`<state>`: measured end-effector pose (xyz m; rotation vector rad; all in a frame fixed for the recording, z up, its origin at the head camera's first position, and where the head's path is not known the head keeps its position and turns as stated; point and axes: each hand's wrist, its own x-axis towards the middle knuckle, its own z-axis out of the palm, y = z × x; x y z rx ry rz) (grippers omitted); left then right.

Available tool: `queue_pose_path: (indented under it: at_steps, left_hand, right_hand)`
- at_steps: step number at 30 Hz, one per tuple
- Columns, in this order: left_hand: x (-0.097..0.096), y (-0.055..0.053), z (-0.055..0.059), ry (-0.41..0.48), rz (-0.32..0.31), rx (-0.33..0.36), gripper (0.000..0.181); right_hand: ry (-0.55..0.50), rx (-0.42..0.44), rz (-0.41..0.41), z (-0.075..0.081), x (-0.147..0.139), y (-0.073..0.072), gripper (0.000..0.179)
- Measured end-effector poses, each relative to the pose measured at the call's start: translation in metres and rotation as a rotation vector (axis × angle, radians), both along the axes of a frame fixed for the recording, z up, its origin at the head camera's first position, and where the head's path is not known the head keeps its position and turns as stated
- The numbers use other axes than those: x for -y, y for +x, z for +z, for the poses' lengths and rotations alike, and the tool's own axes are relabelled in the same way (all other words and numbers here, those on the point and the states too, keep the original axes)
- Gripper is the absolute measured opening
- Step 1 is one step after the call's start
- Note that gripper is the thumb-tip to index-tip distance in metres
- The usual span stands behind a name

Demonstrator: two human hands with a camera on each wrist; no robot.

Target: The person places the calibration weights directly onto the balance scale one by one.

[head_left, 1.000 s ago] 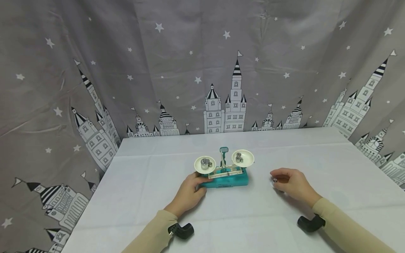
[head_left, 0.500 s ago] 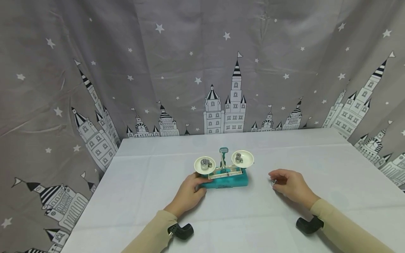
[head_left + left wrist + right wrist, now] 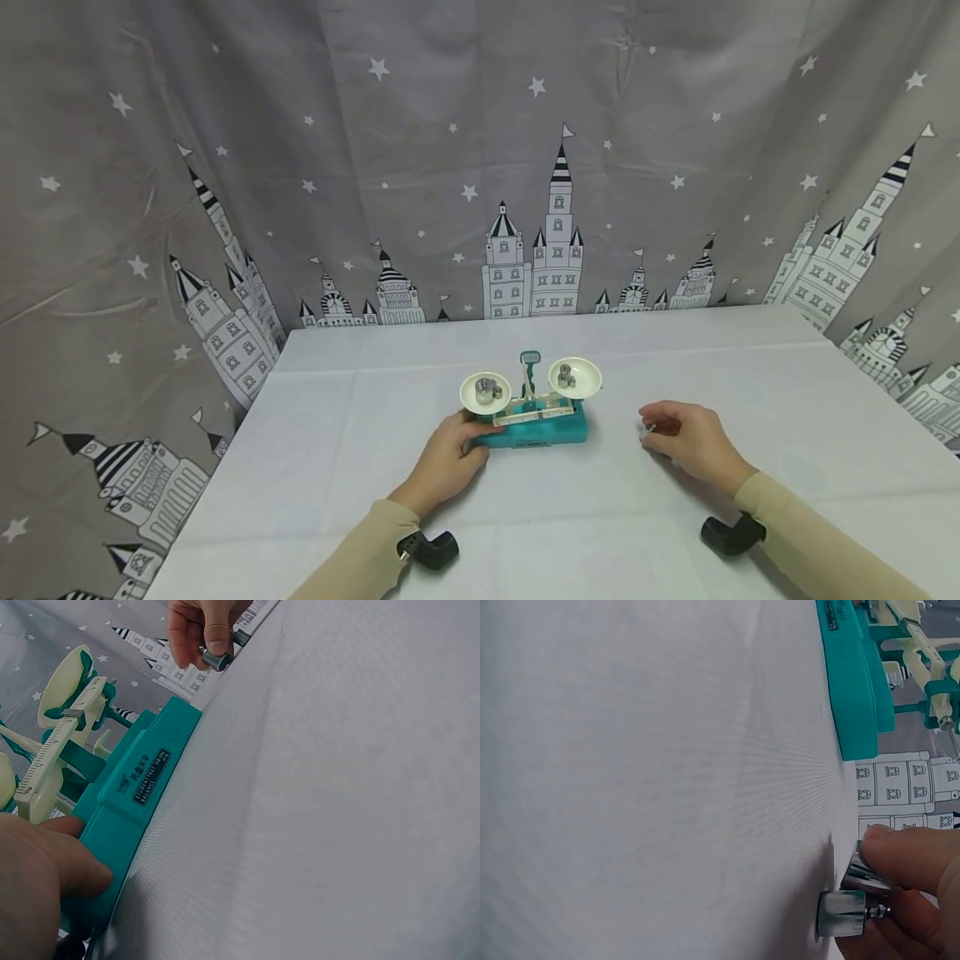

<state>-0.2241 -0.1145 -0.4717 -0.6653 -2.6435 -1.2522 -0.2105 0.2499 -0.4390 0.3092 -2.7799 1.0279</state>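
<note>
A teal tray balance (image 3: 536, 429) stands mid-table with two cream pans. Its left pan (image 3: 472, 402) hangs lower and bears a large metal weight (image 3: 484, 392) with smaller ones beside it; its right pan (image 3: 588, 379) bears several small weights (image 3: 565, 375). My left hand (image 3: 446, 458) grips the left end of the base, thumb on the front (image 3: 82, 874). To the right of the balance, my right hand (image 3: 693, 442) pinches a tilted metal weight (image 3: 864, 874) low over the table. Beside that one, a second knobbed weight (image 3: 844, 913) stands upright by the fingers.
A white cloth (image 3: 300, 467) covers the table. Behind it hangs a grey curtain (image 3: 420, 133) printed with castles and stars. Black wrist mounts (image 3: 430, 550) are strapped over both beige sleeves (image 3: 817, 533).
The right hand has shifted very slightly left, and the weight in its fingers looks more tilted. The left hand and the balance stay where they were.
</note>
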Motion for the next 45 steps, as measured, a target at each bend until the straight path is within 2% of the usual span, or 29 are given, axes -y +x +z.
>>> queue_pose_path:
  at_steps: [8, 18, 22, 28, 35, 45]
  left_hand:
    - [0.0, 0.0, 0.002, -0.003, 0.005, -0.006, 0.035]
    - [0.0, 0.0, 0.0, -0.001, -0.008, -0.017, 0.034]
    - [0.0, -0.001, 0.0, -0.002, -0.009, -0.026, 0.035]
    - [0.0, 0.0, 0.001, -0.006, -0.012, -0.027, 0.035]
    - [0.0, 0.0, 0.001, 0.0, -0.011, -0.026, 0.035]
    - [0.0, 0.001, 0.001, 0.006, -0.004, -0.016, 0.033]
  right_hand:
    - [-0.01, -0.099, 0.002, 0.001, 0.002, -0.002, 0.043]
    - [-0.091, -0.135, -0.026, 0.006, 0.003, -0.002, 0.038]
    - [-0.1, -0.131, -0.012, 0.012, 0.002, -0.003, 0.038]
    - [-0.15, -0.097, 0.005, 0.018, 0.003, -0.004, 0.053]
    - [-0.081, -0.027, -0.047, 0.023, 0.006, -0.002, 0.03]
    - [-0.094, -0.021, -0.065, 0.026, 0.011, -0.001, 0.025]
